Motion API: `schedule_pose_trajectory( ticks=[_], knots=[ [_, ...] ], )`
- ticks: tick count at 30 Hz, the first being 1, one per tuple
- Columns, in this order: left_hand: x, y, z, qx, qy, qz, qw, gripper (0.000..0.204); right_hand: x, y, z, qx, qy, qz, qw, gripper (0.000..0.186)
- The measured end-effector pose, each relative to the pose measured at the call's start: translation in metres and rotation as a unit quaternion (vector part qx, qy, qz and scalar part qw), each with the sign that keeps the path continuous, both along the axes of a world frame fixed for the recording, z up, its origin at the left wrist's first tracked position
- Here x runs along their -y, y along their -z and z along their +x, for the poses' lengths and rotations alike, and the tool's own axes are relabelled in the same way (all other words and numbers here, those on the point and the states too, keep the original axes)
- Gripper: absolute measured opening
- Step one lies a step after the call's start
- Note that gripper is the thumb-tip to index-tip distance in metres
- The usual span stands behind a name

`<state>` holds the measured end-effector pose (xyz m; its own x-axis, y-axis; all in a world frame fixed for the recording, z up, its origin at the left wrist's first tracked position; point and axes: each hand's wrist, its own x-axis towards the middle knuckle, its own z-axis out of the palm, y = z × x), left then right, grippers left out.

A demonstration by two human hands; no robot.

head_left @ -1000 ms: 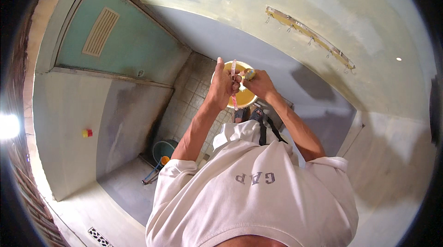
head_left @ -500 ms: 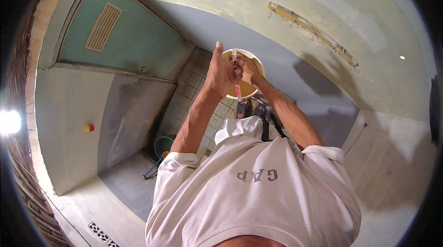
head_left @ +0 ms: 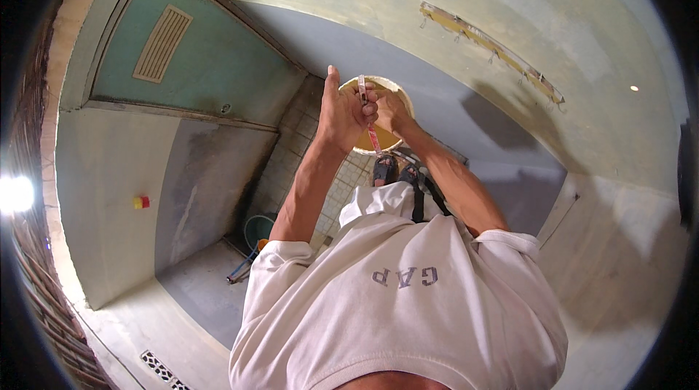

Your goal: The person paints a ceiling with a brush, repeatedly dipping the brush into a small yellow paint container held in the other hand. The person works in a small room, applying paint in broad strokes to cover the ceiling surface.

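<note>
A slim clear strip with a red lower part [head_left: 374, 139] stands on end between my hands; I cannot make out its kind. The curled fingers of my left hand [head_left: 341, 117] hold it at its middle, while the thumb sticks straight up. My right hand [head_left: 392, 112] is closed beside it, its fingertips meeting the strip and the left fingers. Below both hands is a round bucket with a pale rim [head_left: 404, 91] and a yellow-orange inside, partly hidden by the hands.
My feet in black sandals [head_left: 384, 169] stand on tiled floor [head_left: 346, 187] by the bucket. A green door [head_left: 218, 48] is at the upper left. Hooks hang from a wall rack [head_left: 491, 51]. A dark green tub [head_left: 258, 228] sits low on the left.
Both hands and the strip have shifted slightly left over the bucket. The strip tilts a little more, its top leaning left. The grip looks the same.
</note>
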<state>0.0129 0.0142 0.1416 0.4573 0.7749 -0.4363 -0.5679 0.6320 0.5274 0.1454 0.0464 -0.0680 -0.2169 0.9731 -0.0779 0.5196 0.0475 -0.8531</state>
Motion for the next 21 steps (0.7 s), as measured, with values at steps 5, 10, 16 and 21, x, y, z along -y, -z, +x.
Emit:
schedule_pose_trajectory(
  ticks=[5,10,16,21],
  knots=[
    [0.004,-0.002,-0.002,0.014,-0.016,-0.006,1.000,0.083,0.021,-0.088,0.004,0.113,-0.049,0.016,0.992,0.030],
    [0.004,0.001,-0.003,0.024,-0.005,-0.001,1.000,0.083,-0.008,0.018,-0.003,0.013,0.036,-0.052,0.998,0.028],
    [0.008,-0.014,-0.001,0.007,-0.027,-0.025,0.999,0.080,0.000,-0.031,0.001,-0.269,0.001,-0.139,0.953,0.025],
    [0.009,-0.010,-0.008,0.030,-0.017,0.002,0.999,0.083,0.024,-0.070,-0.004,-0.529,-0.091,-0.160,0.829,0.028]
  ],
)
